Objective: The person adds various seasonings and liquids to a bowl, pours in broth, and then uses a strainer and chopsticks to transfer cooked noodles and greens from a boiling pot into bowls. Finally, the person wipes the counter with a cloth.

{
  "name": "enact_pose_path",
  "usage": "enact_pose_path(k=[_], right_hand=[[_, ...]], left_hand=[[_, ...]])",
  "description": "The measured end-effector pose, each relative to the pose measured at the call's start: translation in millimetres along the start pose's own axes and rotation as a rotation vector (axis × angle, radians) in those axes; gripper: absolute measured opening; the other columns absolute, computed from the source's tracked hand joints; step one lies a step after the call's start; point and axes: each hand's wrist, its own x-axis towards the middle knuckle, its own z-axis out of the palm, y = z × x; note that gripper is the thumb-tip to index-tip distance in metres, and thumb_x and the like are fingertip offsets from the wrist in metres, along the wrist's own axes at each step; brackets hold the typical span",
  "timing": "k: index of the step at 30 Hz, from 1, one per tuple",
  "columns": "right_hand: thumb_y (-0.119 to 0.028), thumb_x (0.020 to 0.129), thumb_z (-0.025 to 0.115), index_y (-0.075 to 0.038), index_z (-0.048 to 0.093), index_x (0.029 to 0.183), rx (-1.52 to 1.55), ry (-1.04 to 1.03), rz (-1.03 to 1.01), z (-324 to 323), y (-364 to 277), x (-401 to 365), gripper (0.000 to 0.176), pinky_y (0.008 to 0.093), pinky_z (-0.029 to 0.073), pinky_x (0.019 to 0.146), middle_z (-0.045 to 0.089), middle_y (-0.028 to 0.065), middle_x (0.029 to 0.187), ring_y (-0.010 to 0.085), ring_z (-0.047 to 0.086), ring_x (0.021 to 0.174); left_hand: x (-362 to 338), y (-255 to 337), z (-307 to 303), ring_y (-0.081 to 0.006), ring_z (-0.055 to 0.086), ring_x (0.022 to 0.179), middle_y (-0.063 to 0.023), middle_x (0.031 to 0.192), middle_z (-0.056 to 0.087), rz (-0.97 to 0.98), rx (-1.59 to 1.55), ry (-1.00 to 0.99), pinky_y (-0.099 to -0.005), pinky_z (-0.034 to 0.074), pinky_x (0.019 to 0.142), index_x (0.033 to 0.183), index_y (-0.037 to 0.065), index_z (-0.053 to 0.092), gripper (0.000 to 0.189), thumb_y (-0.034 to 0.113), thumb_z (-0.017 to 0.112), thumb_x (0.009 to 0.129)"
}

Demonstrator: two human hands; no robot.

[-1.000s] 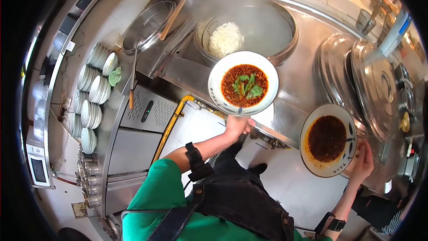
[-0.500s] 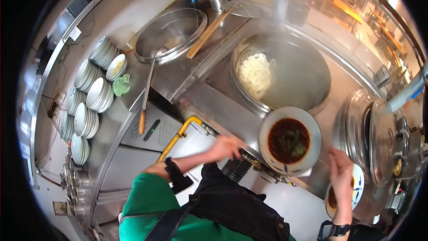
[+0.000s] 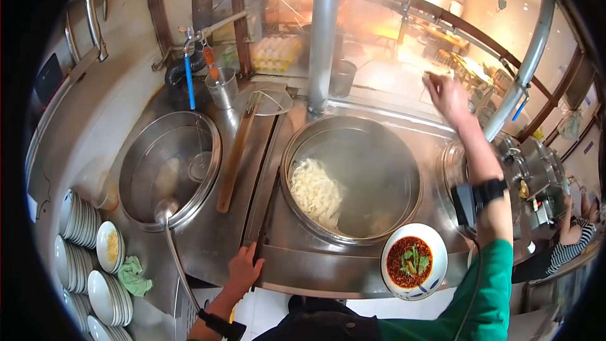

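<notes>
My left hand [image 3: 245,269] rests at the front edge of the steel counter, fingers stretched forward beside a dark narrow line in the steel. High at the right, my right hand [image 3: 449,96] is raised over the back ledge; its fingers are loosely bent, and nothing shows in them. Below my right arm a white bowl [image 3: 391,278] stands at the counter's front edge. It holds dark red sauce [image 3: 403,261] with green leaves on top. Between the hands a large round pot [image 3: 416,196] holds cloudy steaming water, with pale noodles [image 3: 315,192] gathered at its left side.
At the left, a second pot [image 3: 214,151] has a ladle [image 3: 173,240] leaning over its rim. A wooden-handled strainer [image 3: 237,158] lies between the pots. Stacked bowls [image 3: 110,297] and a green cloth [image 3: 134,276] are at lower left. Another person [image 3: 571,237] is at far right.
The view has swung up and right. My right hand has risen from beside the sauce bowl to above the back ledge. My left hand has come to the counter edge.
</notes>
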Motion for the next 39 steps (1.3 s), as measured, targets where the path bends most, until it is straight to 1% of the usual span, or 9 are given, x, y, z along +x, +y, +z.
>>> enact_pose_path(k=[10, 14, 16, 19, 21, 34, 36, 38, 39], right_hand=[[-0.047, 0.085, 0.043, -0.001, 0.054, 0.109, 0.143, 0.252, 0.145, 62, 46, 214, 0.053, 0.0381, 0.042, 0.082, 0.057, 0.0259, 0.096, 0.0378, 0.054, 0.096], [-0.046, 0.086, 0.039, 0.0, 0.059, 0.094, 0.194, 0.331, 0.032, 88, 50, 257, 0.051, 0.0397, 0.043, 0.079, 0.06, 0.0239, 0.085, 0.0387, 0.056, 0.086], [-0.046, 0.085, 0.039, -0.001, 0.061, 0.083, 0.104, 0.343, 0.061, 93, 50, 261, 0.05, 0.0389, 0.044, 0.075, 0.06, 0.0211, 0.079, 0.0363, 0.058, 0.08], [-0.046, 0.084, 0.039, -0.003, 0.062, 0.079, -0.003, 0.39, 0.118, 101, 59, 271, 0.05, 0.0381, 0.045, 0.071, 0.061, 0.0182, 0.075, 0.0321, 0.06, 0.076], [-0.046, 0.084, 0.04, -0.003, 0.064, 0.082, 0.033, 0.397, 0.123, 112, 84, 285, 0.049, 0.037, 0.045, 0.071, 0.062, 0.0158, 0.073, 0.0281, 0.061, 0.075], [-0.044, 0.084, 0.046, 0.0, 0.058, 0.104, 0.478, 0.387, 0.177, 112, 72, 252, 0.051, 0.0289, 0.048, 0.07, 0.064, 0.0138, 0.085, 0.0201, 0.063, 0.077], [-0.041, 0.084, 0.047, -0.003, 0.057, 0.109, 0.324, 0.699, -0.049, 114, 46, 211, 0.046, 0.0278, 0.048, 0.071, 0.063, 0.0155, 0.092, 0.02, 0.063, 0.079], [-0.033, 0.086, 0.049, -0.006, 0.056, 0.112, 0.522, 0.451, -0.291, 152, 33, 165, 0.037, 0.031, 0.049, 0.071, 0.063, 0.0169, 0.09, 0.0177, 0.062, 0.08], [-0.029, 0.087, 0.047, -0.007, 0.058, 0.106, -0.097, -0.136, 0.135, 143, -24, 109, 0.031, 0.0349, 0.05, 0.068, 0.063, 0.0145, 0.079, 0.0207, 0.062, 0.074]], left_hand=[[-8, -63, 14, -0.0359, 0.056, 0.082, -0.0217, 0.091, 0.058, -0.103, -0.299, 0.079, -0.0412, 0.045, 0.067, 0.117, 0.001, 0.048, 0.042, 0.012, 0.05, 0.076], [-10, -61, -9, -0.0187, 0.056, 0.07, -0.013, 0.082, 0.06, -0.228, -0.266, -0.071, -0.0306, 0.045, 0.064, 0.12, 0.005, 0.048, 0.042, 0.011, 0.052, 0.078], [-7, -55, -26, -0.0163, 0.055, 0.064, -0.0114, 0.076, 0.06, -0.37, -0.275, -0.192, -0.03, 0.045, 0.06, 0.12, 0.006, 0.048, 0.042, 0.01, 0.051, 0.078], [-7, -62, -37, -0.0216, 0.051, 0.097, -0.0079, 0.106, 0.054, -0.518, -0.074, -0.461, -0.0349, 0.044, 0.076, 0.107, 0.01, 0.053, 0.03, 0.025, 0.054, 0.081], [-7, -61, -42, -0.0128, 0.052, 0.059, -0.0091, 0.068, 0.058, -0.366, -0.187, -0.198, -0.0295, 0.043, 0.056, 0.12, 0.007, 0.049, 0.042, 0.008, 0.049, 0.077], [-6, -30, -118, -0.0182, 0.054, 0.055, -0.0126, 0.07, 0.059, -0.308, -0.076, -0.253, -0.0301, 0.043, 0.054, 0.117, 0.006, 0.05, 0.041, 0.007, 0.048, 0.076], [-7, -26, -127, -0.0144, 0.051, 0.054, -0.0082, 0.066, 0.056, -0.319, -0.172, -0.214, -0.0277, 0.041, 0.052, 0.117, 0.006, 0.05, 0.04, 0.007, 0.048, 0.078], [6, -7, -137, -0.0031, 0.038, 0.053, 0.0009, 0.06, 0.043, -0.447, -0.479, -0.203, -0.0193, 0.034, 0.047, 0.119, 0.001, 0.047, 0.039, 0.003, 0.046, 0.081], [18, 0, -127, -0.0027, 0.037, 0.052, 0.0026, 0.058, 0.041, -0.364, -0.576, -0.131, -0.0192, 0.032, 0.046, 0.119, 0.001, 0.048, 0.038, 0.004, 0.045, 0.082]])
